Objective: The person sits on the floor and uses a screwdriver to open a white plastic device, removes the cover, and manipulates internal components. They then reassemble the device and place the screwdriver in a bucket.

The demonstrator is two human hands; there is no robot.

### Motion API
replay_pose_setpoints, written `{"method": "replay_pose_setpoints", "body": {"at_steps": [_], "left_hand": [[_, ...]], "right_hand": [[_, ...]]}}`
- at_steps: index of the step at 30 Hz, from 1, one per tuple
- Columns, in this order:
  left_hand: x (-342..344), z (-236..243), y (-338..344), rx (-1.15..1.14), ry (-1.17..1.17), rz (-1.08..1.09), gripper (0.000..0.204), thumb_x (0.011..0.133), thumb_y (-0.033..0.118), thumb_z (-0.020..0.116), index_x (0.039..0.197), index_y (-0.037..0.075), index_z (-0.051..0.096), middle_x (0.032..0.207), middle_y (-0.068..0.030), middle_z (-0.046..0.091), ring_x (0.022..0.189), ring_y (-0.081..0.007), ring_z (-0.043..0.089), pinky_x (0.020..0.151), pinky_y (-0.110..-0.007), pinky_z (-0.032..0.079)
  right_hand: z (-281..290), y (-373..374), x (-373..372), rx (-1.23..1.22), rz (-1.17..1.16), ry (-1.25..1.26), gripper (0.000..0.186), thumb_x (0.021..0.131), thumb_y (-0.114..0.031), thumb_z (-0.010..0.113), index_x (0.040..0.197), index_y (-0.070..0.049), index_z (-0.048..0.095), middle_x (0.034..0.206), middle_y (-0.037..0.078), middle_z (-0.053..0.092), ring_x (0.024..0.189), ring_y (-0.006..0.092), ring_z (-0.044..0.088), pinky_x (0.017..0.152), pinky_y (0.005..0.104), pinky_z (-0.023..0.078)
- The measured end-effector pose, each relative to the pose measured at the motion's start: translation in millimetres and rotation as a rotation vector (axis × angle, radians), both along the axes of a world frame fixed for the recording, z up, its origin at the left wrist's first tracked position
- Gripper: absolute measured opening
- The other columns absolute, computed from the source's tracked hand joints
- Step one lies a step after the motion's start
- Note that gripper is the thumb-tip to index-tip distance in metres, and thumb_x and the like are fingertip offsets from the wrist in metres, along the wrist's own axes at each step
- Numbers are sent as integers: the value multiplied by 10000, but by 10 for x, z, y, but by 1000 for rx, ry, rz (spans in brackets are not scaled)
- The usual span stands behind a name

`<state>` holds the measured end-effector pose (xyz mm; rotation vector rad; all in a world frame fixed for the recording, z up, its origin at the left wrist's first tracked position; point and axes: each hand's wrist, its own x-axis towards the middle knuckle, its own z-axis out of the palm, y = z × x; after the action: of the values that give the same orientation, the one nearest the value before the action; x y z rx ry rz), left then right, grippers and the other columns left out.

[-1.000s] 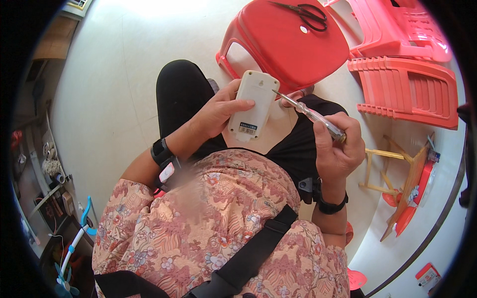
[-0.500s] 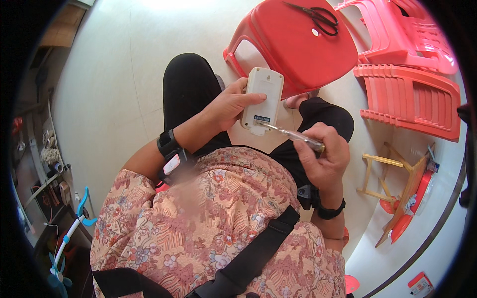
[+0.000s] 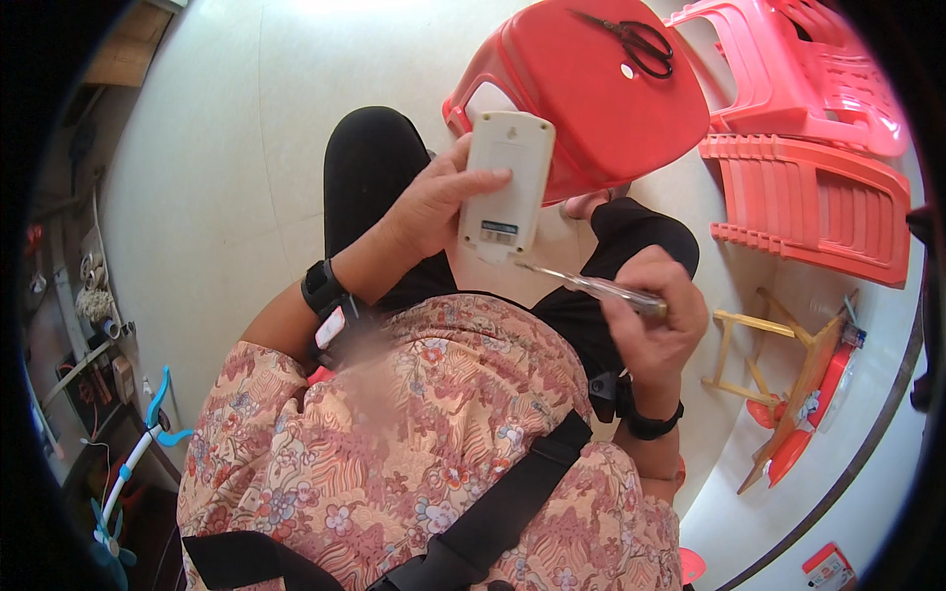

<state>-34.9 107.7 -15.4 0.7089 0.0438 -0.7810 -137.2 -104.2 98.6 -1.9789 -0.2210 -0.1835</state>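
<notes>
My left hand [image 3: 432, 205] grips a white plastic handheld device [image 3: 505, 187] by its left edge, the thumb lying across its face. The device is tilted slightly, with screw holes at the corners, a hanging slot near the top and a small dark label near the lower end. Pinched in my right hand [image 3: 658, 320] is a screwdriver [image 3: 591, 286] with a clear handle and thin metal shaft. Its tip points left, just below and to the right of the device's lower end, seemingly apart from it.
A red plastic stool [image 3: 601, 108] stands ahead, with black-handled scissors [image 3: 636, 44] on top. Pink and red stacked stools [image 3: 808, 202] are at the right, near a wooden folding stool [image 3: 788, 364]. A blue and white fan-like object [image 3: 133, 468] stands at the lower left.
The device has moved a little left and away from me in my left hand. My right hand has drawn the screwdriver back right and nearer, so its tip no longer meets the device's lower end.
</notes>
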Motion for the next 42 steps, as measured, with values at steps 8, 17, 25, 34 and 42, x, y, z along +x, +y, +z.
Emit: {"method": "replay_pose_setpoints", "body": {"at_steps": [8,17,25,34,42], "left_hand": [[17,-46,-50,-277,232,37,547,1032,446,402,1387,33,450,1277,-133,598,1117,-246,621,957,-396,514],[-95,-13,-247,-257,121,59,454,1068,334,317,1453,95,323,1397,-90,463,1289,-222,473,1094,-400,380],[-109,50,-270,-324,37,-21,493,1032,164,451,1487,145,263,1426,-73,419,1316,-205,440,1091,-381,383],[-102,105,-253,-317,-95,-111,674,956,176,608,1516,151,233,1455,-105,391,1342,-242,409,1130,-391,318],[-68,80,-194,-158,-204,-132,905,788,226,800,1505,125,258,1376,-145,497,1320,-254,433,1131,-398,292]], "right_hand": [[-392,-124,181,828,-233,393,79,784,62,476,834,4,494,778,130,539,709,198,582,674,328,522],[-676,255,378,-326,-240,232,536,722,-392,829,936,25,570,846,134,588,773,290,623,690,392,517],[-581,258,397,-397,-268,326,647,607,-446,867,944,27,582,922,148,594,840,328,634,725,421,521],[-484,252,314,-295,-268,350,637,614,-360,871,1036,20,583,922,151,616,789,272,667,688,368,541],[-462,162,260,-64,-118,434,698,630,-199,846,1201,70,548,975,129,621,835,173,627,734,301,523]]}}
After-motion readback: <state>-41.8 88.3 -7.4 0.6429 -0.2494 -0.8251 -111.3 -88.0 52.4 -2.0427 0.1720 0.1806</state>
